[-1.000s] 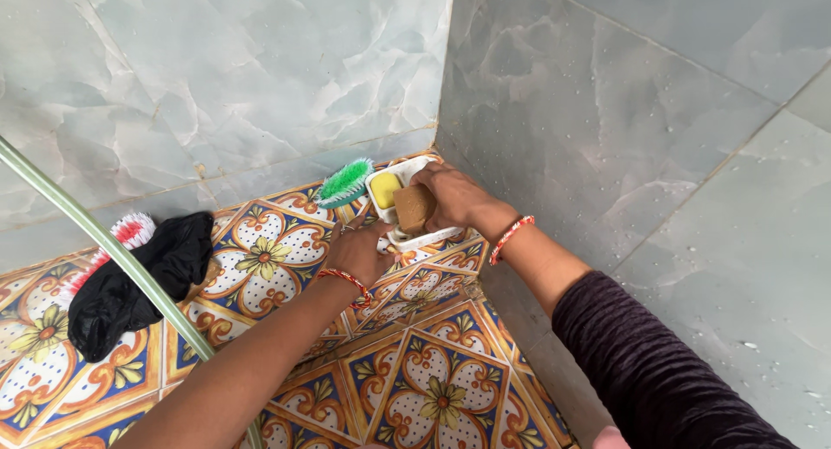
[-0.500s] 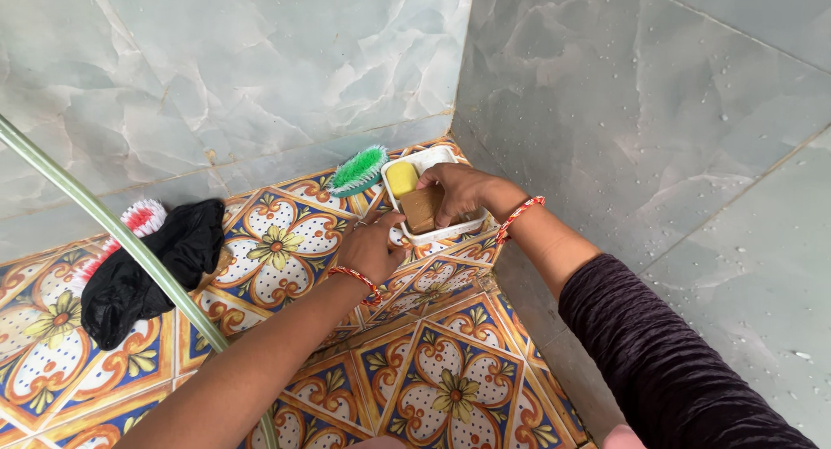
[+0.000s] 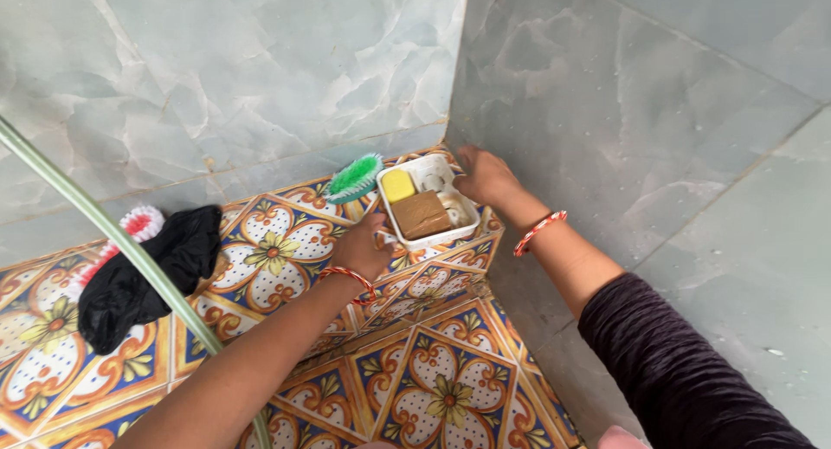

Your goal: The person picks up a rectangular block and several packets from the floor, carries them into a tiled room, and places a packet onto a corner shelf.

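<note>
So there's a white soap tray [image 3: 466,213] tucked right in the corner of a patterned tile floor [image 3: 433,388], up against two grey marbled walls [image 3: 260,77]. Both hands are on it: left hand [image 3: 362,248] presses the near-left edge, fingers curled, and right hand [image 3: 485,177] rests on the far-right side with fingers loosely spread against the rim. Inside I count three things: one brown soap bar [image 3: 421,214], one small yellow piece [image 3: 398,186], and one whitish bit [image 3: 433,182] that's hard to make out. Just left of the tray lies one green brush [image 3: 355,177]. Further left, one black cloth [image 3: 147,276] sits over a red-and-white scrubber [image 3: 138,222]. One pale green hose [image 3: 104,232] cuts diagonally across the front.
</note>
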